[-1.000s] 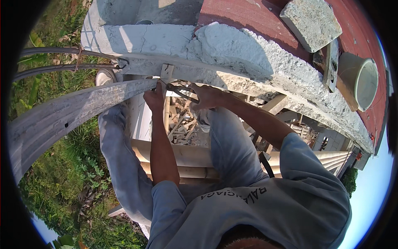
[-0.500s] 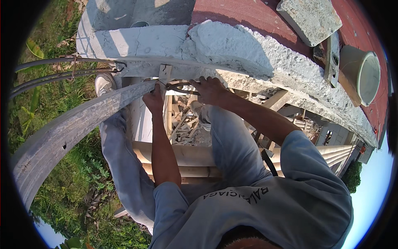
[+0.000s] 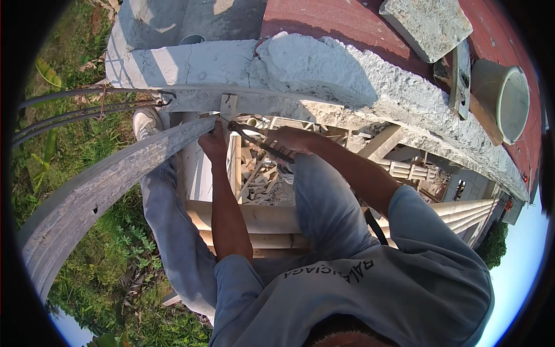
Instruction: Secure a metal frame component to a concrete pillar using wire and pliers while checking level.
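My right hand [image 3: 292, 140] grips the dark metal pincers [image 3: 254, 139], whose handles are spread apart. The pincers' jaws are beside the upper end of a long grey weathered board [image 3: 115, 150]. Close by, my left hand [image 3: 214, 141] is closed in a pinch at that board end, fingertips up. A thin wire seems to run between its fingertips and the jaws, but what the fingers hold is too small to make out. Just above stands a short wooden piece [image 3: 229, 104] against the concrete edge [image 3: 191, 63].
Rusty bent rebar [image 3: 69, 110] sticks out at the left over grass. A concrete block [image 3: 428, 26], a metal level-like bar [image 3: 460, 81] and a white bucket [image 3: 511, 107] sit on the red roof [image 3: 341, 20]. Bamboo poles [image 3: 260, 217] cross beneath me; rubble [image 3: 260, 173] lies below.
The pincers' handles have spread, one swinging down toward me, and my right hand has shifted with them. My left hand stays at the board end.
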A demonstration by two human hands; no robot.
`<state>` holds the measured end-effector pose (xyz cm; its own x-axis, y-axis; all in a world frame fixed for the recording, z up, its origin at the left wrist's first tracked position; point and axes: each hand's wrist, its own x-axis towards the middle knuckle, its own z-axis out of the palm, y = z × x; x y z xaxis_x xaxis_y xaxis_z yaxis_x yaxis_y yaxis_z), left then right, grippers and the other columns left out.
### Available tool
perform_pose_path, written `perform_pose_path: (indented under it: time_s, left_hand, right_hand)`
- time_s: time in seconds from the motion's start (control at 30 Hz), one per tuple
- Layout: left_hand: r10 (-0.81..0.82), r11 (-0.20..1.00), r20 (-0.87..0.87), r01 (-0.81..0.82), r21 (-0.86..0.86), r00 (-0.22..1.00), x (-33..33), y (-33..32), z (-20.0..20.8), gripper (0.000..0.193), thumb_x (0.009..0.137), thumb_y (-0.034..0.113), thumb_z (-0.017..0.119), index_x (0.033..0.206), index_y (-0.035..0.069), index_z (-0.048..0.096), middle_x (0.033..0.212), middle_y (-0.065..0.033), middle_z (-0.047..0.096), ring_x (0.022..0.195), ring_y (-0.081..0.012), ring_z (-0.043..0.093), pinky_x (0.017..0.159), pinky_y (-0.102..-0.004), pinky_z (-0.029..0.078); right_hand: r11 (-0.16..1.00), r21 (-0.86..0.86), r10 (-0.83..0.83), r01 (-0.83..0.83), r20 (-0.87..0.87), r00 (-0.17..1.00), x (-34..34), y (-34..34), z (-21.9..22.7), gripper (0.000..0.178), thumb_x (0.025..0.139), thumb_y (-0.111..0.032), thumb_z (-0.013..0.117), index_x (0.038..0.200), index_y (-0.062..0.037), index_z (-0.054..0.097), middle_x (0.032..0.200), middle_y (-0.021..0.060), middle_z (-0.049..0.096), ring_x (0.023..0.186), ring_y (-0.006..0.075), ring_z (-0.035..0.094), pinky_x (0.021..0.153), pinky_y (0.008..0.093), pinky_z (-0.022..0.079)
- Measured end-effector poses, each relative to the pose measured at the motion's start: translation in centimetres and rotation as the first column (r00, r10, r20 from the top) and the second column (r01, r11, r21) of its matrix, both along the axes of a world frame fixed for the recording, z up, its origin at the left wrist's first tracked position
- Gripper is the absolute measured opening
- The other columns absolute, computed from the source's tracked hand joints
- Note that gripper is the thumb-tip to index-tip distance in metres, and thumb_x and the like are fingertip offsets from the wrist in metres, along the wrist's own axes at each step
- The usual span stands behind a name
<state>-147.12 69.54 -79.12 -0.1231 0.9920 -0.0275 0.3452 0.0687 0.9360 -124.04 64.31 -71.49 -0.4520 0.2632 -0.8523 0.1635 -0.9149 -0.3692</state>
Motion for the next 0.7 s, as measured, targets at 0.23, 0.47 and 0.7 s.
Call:
perform_pose_path:
  time_s: [0.23, 0.47, 0.7]
  left_hand:
    - [-0.026, 0.998, -0.033, 0.024, -0.053, 0.999, 0.3, 0.1, 0.3, 0.031, 0.086, 0.007, 0.067, 0.114, -0.004, 0.059, 0.1, -0.0117, 0.066, 0.091, -0.0168, 0.061, 0.083, -0.0306, 0.048]
    - [-0.026, 0.998, -0.062, 0.021, -0.066, 0.998, 0.7, 0.3, 0.7, 0.033, 0.086, 0.008, 0.068, 0.115, -0.005, 0.058, 0.101, -0.011, 0.065, 0.092, -0.017, 0.06, 0.085, -0.0311, 0.047]
    - [0.012, 0.999, -0.045, -0.014, -0.041, 0.999, 0.9, 0.3, 1.1, 0.027, 0.084, 0.002, 0.063, 0.11, -0.006, 0.06, 0.098, -0.0142, 0.066, 0.091, -0.0207, 0.061, 0.085, -0.0333, 0.046]
  right_hand:
    - [0.806, -0.303, -0.582, 0.509, -0.25, 0.774, -2.9, -4.2, -0.8, 0.038, 0.093, -0.037, 0.063, 0.116, -0.0088, 0.05, 0.082, 0.0068, 0.061, 0.063, 0.0137, 0.06, 0.055, 0.0289, 0.05]
    - [0.844, 0.471, 0.152, -0.257, 0.248, 0.957, 0.5, -0.6, 1.1, 0.091, 0.072, -0.019, 0.077, 0.144, -0.003, 0.024, 0.08, 0.0115, 0.065, 0.06, 0.0176, 0.064, 0.051, 0.0296, 0.054]
    - [0.565, 0.469, 0.34, -0.679, 0.617, 0.71, 1.7, 0.8, 1.7, 0.077, 0.072, -0.036, 0.072, 0.137, -0.0065, 0.041, 0.094, 0.0184, 0.063, 0.08, 0.0291, 0.066, 0.068, 0.0399, 0.055]
